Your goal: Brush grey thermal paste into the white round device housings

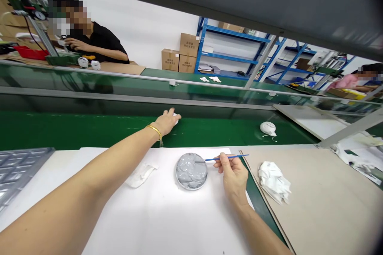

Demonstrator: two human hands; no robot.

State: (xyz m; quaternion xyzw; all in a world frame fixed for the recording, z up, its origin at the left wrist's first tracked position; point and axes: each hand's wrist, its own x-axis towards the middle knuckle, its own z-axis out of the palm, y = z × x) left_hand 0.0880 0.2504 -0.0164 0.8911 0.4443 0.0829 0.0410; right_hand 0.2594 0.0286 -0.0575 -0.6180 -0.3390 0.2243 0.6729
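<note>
My left hand reaches out over the green conveyor belt, its fingers curled round a small white object that is mostly hidden. In my right hand, thumb and fingers pinch a thin blue paintbrush. The brush tip rests in thick grey paste, which fills a shallow round dish on white paper. A crumpled white tissue lies left of the dish.
A round white item with a string sits on the belt at right. Crumpled white cloth lies on brown board. A grey plastic tray stands at left. Overhead hangs a grey shelf. Two people work beyond the belt.
</note>
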